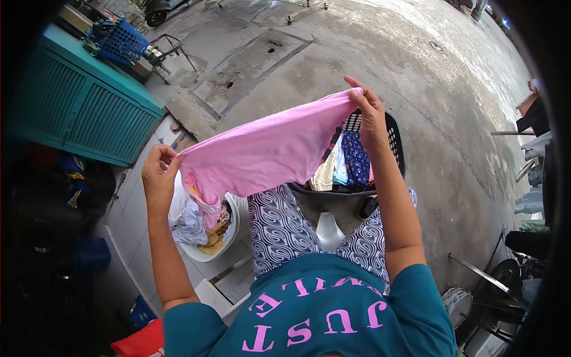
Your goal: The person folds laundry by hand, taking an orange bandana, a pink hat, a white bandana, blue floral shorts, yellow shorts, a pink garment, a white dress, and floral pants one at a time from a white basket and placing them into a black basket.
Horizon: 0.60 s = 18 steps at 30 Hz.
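Note:
A pink shirt [267,143] is stretched out in the air in front of me, with a small printed patch near its lower left. My left hand [159,175] pinches one end of its top edge between thumb and fingers. At the other end, higher up, my right hand [372,116] grips the fabric. Part of the shirt droops over a white laundry basket [235,223], which holds crumpled clothes [189,221]. Behind the right end stands a dark plastic basket [395,143] with folded clothes [357,157] in it; the shirt hides some of it.
A teal louvered cabinet [83,107] stands at the left, with a blue basket [124,43] on top. Hanging clothes [535,146] line the right edge. A metal frame [479,271] and a round tin [458,304] are at lower right. Concrete ground [434,89] stretches ahead.

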Each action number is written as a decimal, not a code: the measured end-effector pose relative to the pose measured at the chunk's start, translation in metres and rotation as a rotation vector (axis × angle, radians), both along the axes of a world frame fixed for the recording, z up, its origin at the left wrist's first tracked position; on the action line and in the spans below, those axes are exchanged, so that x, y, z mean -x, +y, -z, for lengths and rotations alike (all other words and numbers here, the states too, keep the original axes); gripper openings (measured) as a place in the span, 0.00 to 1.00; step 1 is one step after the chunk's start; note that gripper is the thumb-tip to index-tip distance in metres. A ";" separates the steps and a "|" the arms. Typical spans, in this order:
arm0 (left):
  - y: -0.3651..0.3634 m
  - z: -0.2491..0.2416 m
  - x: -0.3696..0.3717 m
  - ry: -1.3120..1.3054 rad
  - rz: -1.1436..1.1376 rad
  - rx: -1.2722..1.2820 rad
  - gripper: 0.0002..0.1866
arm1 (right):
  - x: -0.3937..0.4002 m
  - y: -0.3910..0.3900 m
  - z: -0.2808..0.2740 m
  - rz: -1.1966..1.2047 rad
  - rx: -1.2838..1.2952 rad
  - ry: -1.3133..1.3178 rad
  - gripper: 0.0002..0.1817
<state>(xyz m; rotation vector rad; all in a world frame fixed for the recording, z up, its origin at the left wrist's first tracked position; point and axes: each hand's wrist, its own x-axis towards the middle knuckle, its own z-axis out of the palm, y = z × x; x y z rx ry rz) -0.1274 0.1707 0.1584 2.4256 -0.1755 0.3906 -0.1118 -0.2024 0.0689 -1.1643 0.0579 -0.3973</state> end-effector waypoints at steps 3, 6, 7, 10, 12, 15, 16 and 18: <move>-0.005 0.003 -0.044 -0.040 0.129 -0.155 0.05 | -0.015 -0.007 -0.022 -0.060 0.025 -0.067 0.08; -0.002 0.001 -0.071 -0.230 0.124 -0.111 0.05 | -0.011 -0.008 -0.062 -0.018 0.056 -0.217 0.05; -0.004 -0.006 -0.070 -0.243 0.126 -0.109 0.05 | 0.005 0.000 -0.078 -0.015 0.059 -0.230 0.05; -0.001 -0.001 -0.059 -0.555 -0.121 0.500 0.07 | 0.065 0.025 -0.109 -0.096 0.108 -0.357 0.04; -0.028 0.021 -0.044 -0.782 -0.451 1.071 0.12 | 0.099 0.034 -0.110 -0.250 0.231 -0.455 0.06; -0.039 0.115 -0.061 -0.265 -0.123 1.818 0.18 | 0.138 0.041 -0.100 -0.654 0.314 -0.448 0.07; -0.069 0.132 -0.021 -0.233 -0.022 1.583 0.19 | 0.146 0.038 -0.095 -0.764 0.307 -0.352 0.06; -0.127 0.135 -0.014 -0.158 0.186 1.115 0.19 | 0.149 0.028 -0.082 -0.837 0.357 -0.223 0.05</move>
